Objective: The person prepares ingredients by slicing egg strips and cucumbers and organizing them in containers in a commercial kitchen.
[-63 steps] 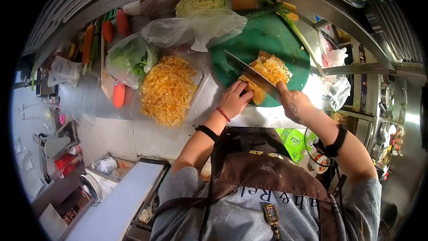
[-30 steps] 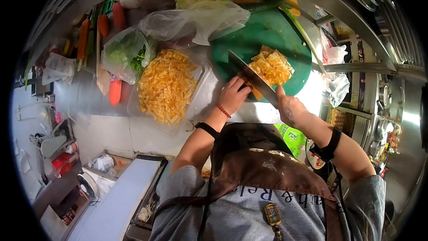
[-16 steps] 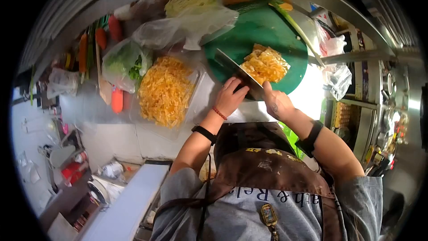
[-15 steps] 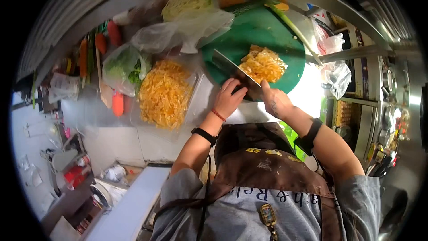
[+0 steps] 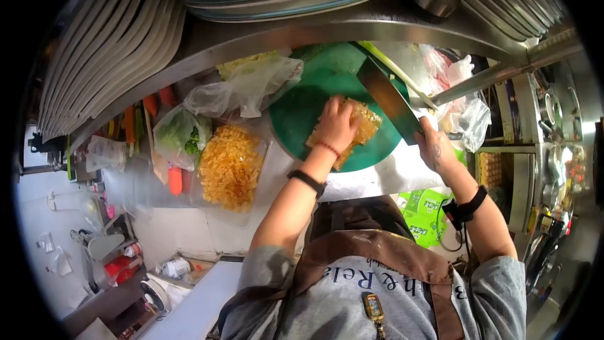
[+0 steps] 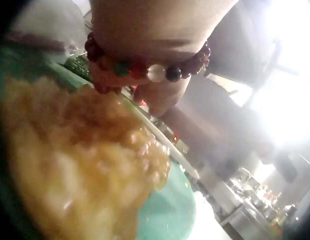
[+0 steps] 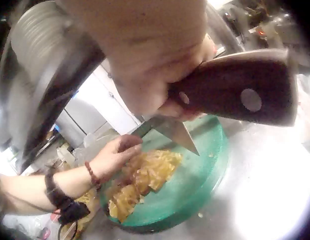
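Note:
My left hand point(image 5: 336, 124) is on a stack of glossy yellow cut food point(image 5: 363, 127), its bent fingers gripping the upper part. The stack's exact kind is unclear; it lies on a round green cutting board point(image 5: 292, 116). In the left wrist view the yellow food point(image 6: 80, 165) fills the lower left, close under the beaded wrist. My right hand point(image 5: 436, 149) grips a cleaver by its dark riveted handle point(image 7: 235, 87). The cleaver's broad blade point(image 5: 389, 97) slants over the board's right side, apart from the stack. In the right wrist view, cut pieces point(image 7: 126, 202) lie loose at the stack's near end.
Left of the board stands a clear plastic tub point(image 5: 267, 151) heaped with yellow strips point(image 5: 229, 167). Bagged greens point(image 5: 179, 132), a plastic bag point(image 5: 242, 88) and a spring onion point(image 5: 399, 75) lie around it. A steel shelf point(image 5: 296, 34) with stacked plates overhangs the counter.
The cleaver has moved right, from beside the left fingers to the far side of the stack. My left hand has moved up onto the food, and the head view has shifted, showing more plates.

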### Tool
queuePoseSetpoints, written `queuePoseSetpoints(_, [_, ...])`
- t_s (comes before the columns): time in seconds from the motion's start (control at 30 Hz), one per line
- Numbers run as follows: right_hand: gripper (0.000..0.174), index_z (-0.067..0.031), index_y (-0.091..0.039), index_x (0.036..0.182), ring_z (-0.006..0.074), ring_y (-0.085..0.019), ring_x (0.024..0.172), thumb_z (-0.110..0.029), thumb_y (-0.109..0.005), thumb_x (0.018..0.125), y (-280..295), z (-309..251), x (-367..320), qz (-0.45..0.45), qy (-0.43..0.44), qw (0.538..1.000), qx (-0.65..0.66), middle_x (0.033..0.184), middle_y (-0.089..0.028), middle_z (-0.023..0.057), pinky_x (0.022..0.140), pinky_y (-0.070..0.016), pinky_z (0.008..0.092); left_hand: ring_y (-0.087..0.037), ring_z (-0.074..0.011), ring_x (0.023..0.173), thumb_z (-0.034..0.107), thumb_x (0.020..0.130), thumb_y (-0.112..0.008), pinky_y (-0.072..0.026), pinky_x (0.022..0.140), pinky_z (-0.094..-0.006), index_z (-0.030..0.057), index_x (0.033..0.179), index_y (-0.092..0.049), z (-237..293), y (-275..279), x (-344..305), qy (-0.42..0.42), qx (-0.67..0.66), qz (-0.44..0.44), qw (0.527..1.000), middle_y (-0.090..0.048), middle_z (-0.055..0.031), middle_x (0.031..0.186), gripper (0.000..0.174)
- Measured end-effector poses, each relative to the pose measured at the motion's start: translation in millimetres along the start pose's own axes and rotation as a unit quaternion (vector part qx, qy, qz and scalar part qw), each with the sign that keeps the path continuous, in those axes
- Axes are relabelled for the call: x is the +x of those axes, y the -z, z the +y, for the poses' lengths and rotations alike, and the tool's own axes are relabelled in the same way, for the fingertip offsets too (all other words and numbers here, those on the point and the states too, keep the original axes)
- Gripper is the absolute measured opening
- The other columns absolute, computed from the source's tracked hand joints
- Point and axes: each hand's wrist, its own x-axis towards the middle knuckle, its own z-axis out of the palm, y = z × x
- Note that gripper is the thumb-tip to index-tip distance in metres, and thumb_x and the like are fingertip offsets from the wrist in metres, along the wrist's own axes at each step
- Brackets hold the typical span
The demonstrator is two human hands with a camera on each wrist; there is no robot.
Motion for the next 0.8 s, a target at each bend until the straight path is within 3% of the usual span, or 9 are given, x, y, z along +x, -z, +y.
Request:
queuePoseSetpoints(0.17, [0.021,-0.0088,-0.042,0.109,0.0463,-0.061,0.068,-0.016,-0.053,0.092,-9,27,-5,0.023,-0.022,0.999,0.013,0.073,-0.064,0.0227,0.061,-0.0477,0.0549,-0.057,-0.0392,0.112,0.020,0.081,-0.069,-0.0470,0.096,-0.0457,0.0081,0.124,-0.052,14,-5,63,0.205,0.075,-0.220,0.951,-0.061,-0.0193,0.118,0.047])
queuePoseSetpoints(0.2, [0.021,-0.0090,-0.042,0.109,0.0463,-0.061,0.068,-0.016,-0.053,0.092,-10,33,-6,0.020,-0.023,0.999,0.014,0.073,-0.065,0.0225,0.061,-0.0477,0.0548,-0.063,-0.0387,0.102,0.016,0.082,-0.064,-0.0498,0.091,-0.0462,0.0052,0.115,-0.059,2,-19,64,0.198,0.091,-0.214,0.952,-0.066,-0.0197,0.108,0.035])
queuePoseSetpoints(0.3, [0.020,-0.0105,-0.043,0.108,0.0458,-0.061,0.066,-0.016,-0.054,0.092,-14,52,-7,0.021,-0.012,1.000,0.004,0.072,-0.064,0.0221,0.059,-0.0470,0.0548,-0.064,-0.0385,0.098,0.014,0.080,-0.062,-0.0515,0.086,-0.0463,0.0026,0.102,-0.066,-26,-28,60,0.174,0.060,-0.230,0.955,-0.067,-0.0220,0.104,0.025])
queuePoseSetpoints(0.37, [0.020,-0.0110,-0.043,0.107,0.0457,-0.061,0.065,-0.015,-0.054,0.091,-15,60,-4,0.022,-0.008,1.000,0.010,0.071,-0.064,0.0224,0.059,-0.0467,0.0550,-0.063,-0.0388,0.097,0.019,0.074,-0.067,-0.0515,0.084,-0.0460,-0.0003,0.090,-0.069,-24,1,59,0.135,0.031,-0.173,0.975,-0.067,-0.0223,0.094,0.025])
queuePoseSetpoints(0.43, [0.019,-0.0115,-0.043,0.107,0.0455,-0.061,0.065,-0.014,-0.053,0.091,-14,64,-2,0.011,-0.010,1.000,0.020,0.070,-0.063,0.0228,0.059,-0.0466,0.0552,-0.062,-0.0385,0.096,0.023,0.074,-0.071,-0.0509,0.083,-0.0461,-0.0002,0.091,-0.065,-43,4,62,0.134,0.017,-0.191,0.972,-0.067,-0.0208,0.092,0.030])
queuePoseSetpoints(0.53, [0.019,-0.0119,-0.043,0.108,0.0455,-0.061,0.065,-0.013,-0.052,0.091,-13,67,6,-0.005,-0.013,1.000,0.027,0.069,-0.063,0.0235,0.058,-0.0465,0.0553,-0.062,-0.0392,0.093,0.024,0.070,-0.075,-0.0511,0.081,-0.0434,0.0035,0.096,-0.061,-44,-12,59,0.252,0.107,-0.121,0.954,-0.065,-0.0206,0.099,0.036])
queuePoseSetpoints(0.67, [0.020,-0.0120,-0.043,0.109,0.0453,-0.062,0.064,-0.013,-0.052,0.091,-18,63,12,-0.012,0.001,0.998,0.063,0.068,-0.062,0.0239,0.059,-0.0466,0.0554,-0.057,-0.0397,0.097,0.019,0.073,-0.073,-0.0473,0.086,-0.0448,0.0041,0.103,-0.058,-41,-25,61,0.118,-0.032,-0.126,0.984,-0.061,-0.0206,0.098,0.037])
queuePoseSetpoints(0.77, [0.020,-0.0114,-0.043,0.109,0.0450,-0.062,0.064,-0.015,-0.052,0.092,-13,60,12,-0.063,-0.015,0.998,0.016,0.068,-0.062,0.0240,0.059,-0.0470,0.0550,-0.056,-0.0389,0.099,0.017,0.077,-0.071,-0.0476,0.085,-0.0463,0.0063,0.107,-0.058,-36,-24,57,0.042,-0.043,-0.011,0.998,-0.059,-0.0204,0.104,0.034])
queuePoseSetpoints(0.8, [0.020,-0.0114,-0.043,0.110,0.0449,-0.062,0.065,-0.016,-0.052,0.092,-7,57,14,-0.074,-0.015,0.997,-0.001,0.069,-0.062,0.0241,0.059,-0.0471,0.0549,-0.054,-0.0389,0.103,0.015,0.079,-0.068,-0.0469,0.089,-0.0452,0.0069,0.109,-0.059,-24,-11,52,-0.003,0.013,0.046,0.999,-0.058,-0.0191,0.109,0.032])
